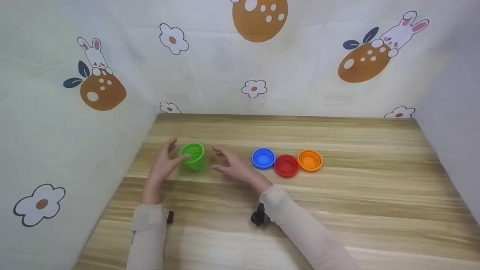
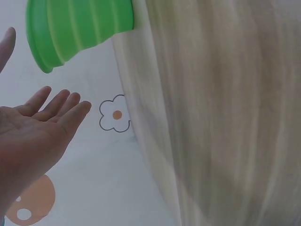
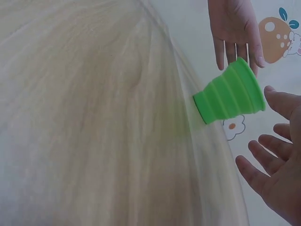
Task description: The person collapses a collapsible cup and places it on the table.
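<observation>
A green collapsible cup (image 1: pixel 194 159), stretched to full height with ridged sides, stands upright on the wooden table. My left hand (image 1: pixel 165 163) is at its left, fingers spread and relaxed, the thumb overlapping the cup's rim in the head view. To the right of the cup my right hand (image 1: pixel 234 165) is held with parted fingers and a visible gap to it. In the left wrist view the cup (image 2: pixel 80 28) appears beyond the spread left hand (image 2: pixel 37 127). The right wrist view shows the cup (image 3: pixel 230 94) between both hands, gripped by neither.
Right of the right hand, three flattened collapsible cups lie in a row: blue (image 1: pixel 263 158), red (image 1: pixel 287 165) and orange (image 1: pixel 310 161). A patterned cloth (image 1: pixel 213 75) with rabbits and flowers hangs behind the wooden table (image 1: pixel 356 210) and along its sides.
</observation>
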`<control>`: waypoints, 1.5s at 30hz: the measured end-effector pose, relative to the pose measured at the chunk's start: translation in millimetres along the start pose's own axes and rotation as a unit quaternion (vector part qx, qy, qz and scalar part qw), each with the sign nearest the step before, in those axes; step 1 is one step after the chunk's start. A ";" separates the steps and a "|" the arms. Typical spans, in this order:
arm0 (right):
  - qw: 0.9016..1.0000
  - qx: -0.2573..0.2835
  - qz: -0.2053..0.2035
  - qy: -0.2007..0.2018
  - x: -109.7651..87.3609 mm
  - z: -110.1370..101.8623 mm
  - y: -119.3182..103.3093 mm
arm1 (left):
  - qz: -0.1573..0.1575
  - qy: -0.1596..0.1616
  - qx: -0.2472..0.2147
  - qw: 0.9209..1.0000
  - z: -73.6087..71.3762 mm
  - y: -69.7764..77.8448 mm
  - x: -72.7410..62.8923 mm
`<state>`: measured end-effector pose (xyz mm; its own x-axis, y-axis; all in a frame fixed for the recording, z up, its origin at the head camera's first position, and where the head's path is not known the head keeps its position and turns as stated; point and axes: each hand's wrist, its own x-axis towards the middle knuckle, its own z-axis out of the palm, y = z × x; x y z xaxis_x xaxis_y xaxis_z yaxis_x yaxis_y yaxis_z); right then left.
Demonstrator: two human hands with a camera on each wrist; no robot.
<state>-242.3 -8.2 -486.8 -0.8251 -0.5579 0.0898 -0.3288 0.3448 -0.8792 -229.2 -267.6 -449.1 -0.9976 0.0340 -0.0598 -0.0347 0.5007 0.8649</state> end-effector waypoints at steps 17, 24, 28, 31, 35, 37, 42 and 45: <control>0.999 -0.008 -0.018 -0.032 -1.0 15.0 0.0 | 0.032 -0.056 0.015 0.998 17.3 1.7 1.0; 1.000 -0.007 -0.010 -0.027 -3.6 12.7 -0.8 | 0.036 -0.047 0.023 0.998 18.8 5.8 -1.0; 1.000 -0.002 -0.008 -0.023 -4.7 9.5 -1.8 | 0.036 -0.046 0.024 0.998 19.3 8.8 -1.2; 1.000 0.001 -0.007 -0.021 -6.1 6.2 -3.6 | 0.036 -0.046 0.023 0.998 19.7 13.6 -0.7; 1.000 0.020 -0.012 -0.018 -7.8 1.6 -4.6 | 0.038 -0.044 0.023 0.998 21.9 20.4 0.9; 0.999 0.033 -0.017 -0.013 -8.4 -0.6 -4.7 | 0.041 -0.043 0.023 0.998 23.6 23.1 2.2; 0.998 0.054 -0.020 -0.005 -11.3 -6.9 -5.5 | 0.046 -0.038 0.019 0.998 27.6 29.6 4.2; 0.998 0.068 -0.019 -0.002 -13.8 -11.0 -6.2 | 0.048 -0.037 0.015 0.998 30.1 33.5 5.1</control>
<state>-233.9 5.6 -477.4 -0.8115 -0.5716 0.1217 -0.2937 0.2189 -0.9305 -233.7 -224.6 -435.5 -0.9892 0.1459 -0.0155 0.0630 0.5182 0.8529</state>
